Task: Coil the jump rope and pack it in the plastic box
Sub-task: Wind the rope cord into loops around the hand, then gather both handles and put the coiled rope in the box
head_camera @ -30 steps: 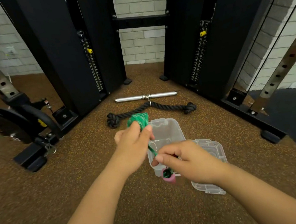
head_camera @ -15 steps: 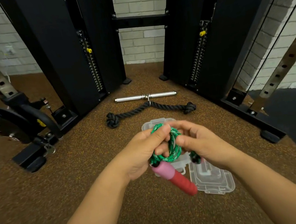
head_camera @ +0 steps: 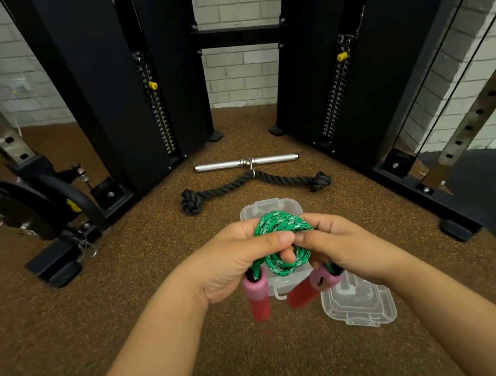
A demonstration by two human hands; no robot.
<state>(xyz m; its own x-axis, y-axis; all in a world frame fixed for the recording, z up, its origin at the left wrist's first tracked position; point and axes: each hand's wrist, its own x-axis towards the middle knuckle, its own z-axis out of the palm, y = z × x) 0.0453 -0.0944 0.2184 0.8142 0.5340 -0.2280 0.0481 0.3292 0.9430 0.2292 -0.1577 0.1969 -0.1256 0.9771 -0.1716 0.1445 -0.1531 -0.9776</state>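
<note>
Both hands bunched around the coiled green braided jump rope (head_camera: 280,230), held right over the clear plastic box (head_camera: 270,208)

Left hand (head_camera: 234,260) and right hand (head_camera: 339,245) fingers clamp the coil, pink-red handles dangling; speckled brown rubber gym floor (head_camera: 128,298), white brick wall (head_camera: 244,74), black cable machine (head_camera: 118,78) behind.

A gym: black weight-stack towers (head_camera: 120,88), a steel cable bar (head_camera: 246,162), speckled rubber flooring (head_camera: 70,331).
</note>
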